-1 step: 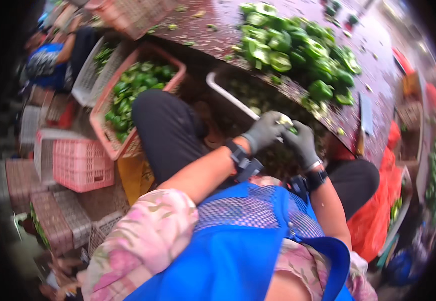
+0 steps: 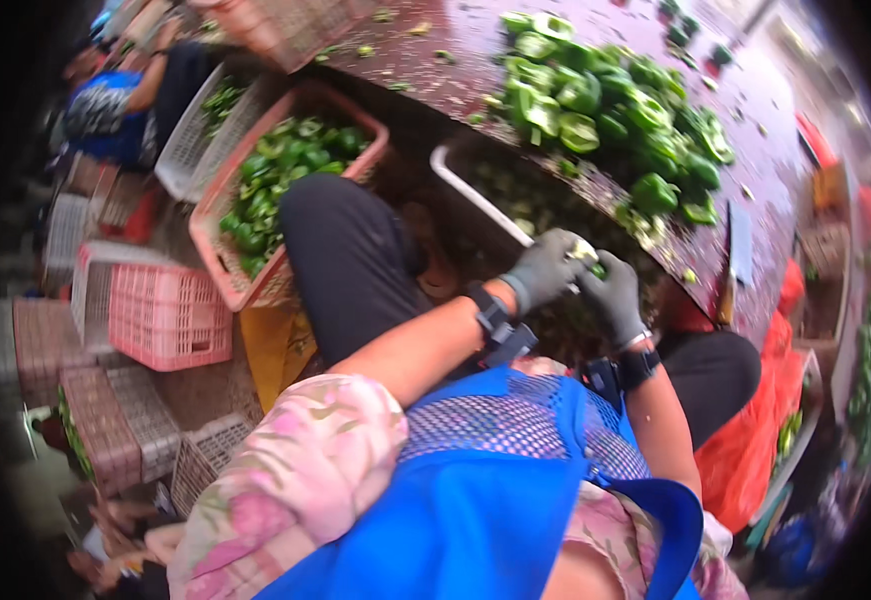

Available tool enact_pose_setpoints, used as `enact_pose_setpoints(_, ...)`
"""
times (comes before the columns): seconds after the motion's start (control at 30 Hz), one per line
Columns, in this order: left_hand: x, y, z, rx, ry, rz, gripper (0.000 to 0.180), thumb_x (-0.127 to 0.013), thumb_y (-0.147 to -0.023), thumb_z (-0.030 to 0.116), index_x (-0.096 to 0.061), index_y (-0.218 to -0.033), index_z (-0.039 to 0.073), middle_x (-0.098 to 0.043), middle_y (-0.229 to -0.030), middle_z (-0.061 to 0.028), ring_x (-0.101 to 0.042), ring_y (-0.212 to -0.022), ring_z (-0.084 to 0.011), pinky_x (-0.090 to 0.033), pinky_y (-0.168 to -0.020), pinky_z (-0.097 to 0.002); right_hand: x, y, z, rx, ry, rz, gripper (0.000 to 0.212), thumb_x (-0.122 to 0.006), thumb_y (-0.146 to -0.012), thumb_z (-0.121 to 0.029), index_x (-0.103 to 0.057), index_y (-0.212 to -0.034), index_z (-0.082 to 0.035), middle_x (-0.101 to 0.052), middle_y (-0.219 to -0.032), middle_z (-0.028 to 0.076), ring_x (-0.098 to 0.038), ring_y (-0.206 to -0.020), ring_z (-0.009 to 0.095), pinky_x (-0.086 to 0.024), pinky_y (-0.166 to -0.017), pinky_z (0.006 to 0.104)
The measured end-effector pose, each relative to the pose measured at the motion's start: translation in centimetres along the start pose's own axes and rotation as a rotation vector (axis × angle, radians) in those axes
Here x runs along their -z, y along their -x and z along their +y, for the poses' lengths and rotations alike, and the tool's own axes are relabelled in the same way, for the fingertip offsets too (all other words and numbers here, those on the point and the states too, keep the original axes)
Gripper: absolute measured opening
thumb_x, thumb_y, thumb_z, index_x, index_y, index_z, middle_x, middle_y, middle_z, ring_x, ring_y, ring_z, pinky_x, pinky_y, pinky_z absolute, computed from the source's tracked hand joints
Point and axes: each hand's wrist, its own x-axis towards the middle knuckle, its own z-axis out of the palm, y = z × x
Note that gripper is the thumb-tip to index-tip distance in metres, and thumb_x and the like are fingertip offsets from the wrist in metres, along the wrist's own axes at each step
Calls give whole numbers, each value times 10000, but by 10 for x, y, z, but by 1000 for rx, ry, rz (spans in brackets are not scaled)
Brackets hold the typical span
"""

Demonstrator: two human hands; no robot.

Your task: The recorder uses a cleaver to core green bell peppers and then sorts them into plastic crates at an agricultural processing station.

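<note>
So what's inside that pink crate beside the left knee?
Green peppers, heaped in the pink crate. The left knee hides part of it; the top layer covers whatever lies beneath.

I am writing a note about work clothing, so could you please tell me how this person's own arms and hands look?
The left hand and right hand wear grey gloves. Each wrist has a dark strap with a boxy dark piece; a thin pale band shows at the right wrist. The left sleeve is pink-and-cream floral.
</note>
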Motion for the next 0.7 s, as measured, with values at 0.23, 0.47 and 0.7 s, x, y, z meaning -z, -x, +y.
enact_pose_setpoints(0.23,1,9,7,-190,-28,628,273,-699,-853,253,-616,-1010,46,-614,-958,-192,-593,-919,-402,-475,-829,-478,6,-21,-36,309,513,118,117,-657,-794,-163,-601,-819,-64,-611,-761,160,-612,-759,388,-476,-676,470)
enact_pose_setpoints(0.47,93,-12,-56,11,179,676,407,-716,-890,170,-579,-1227,-13,-658,-1120,-145,-633,-1001,-245,-496,-929,-358,17,-86,-170,373,-287,-48,421,-713,-828,-275,-582,-1136,-19,-613,-1070,173,-619,-997,294,-494,-866,390)
enact_pose_setpoints(0.7,80,-8,-48,159,453,529,376,-637,-954,126,-565,-1285,-37,-654,-1171,-144,-634,-1021,-212,-500,-945,-325,-64,-116,-224,782,-95,171,807,-755,-836,-443,-428,-1430,-4,-460,-1421,258,-468,-1291,419,-404,-1080,468)
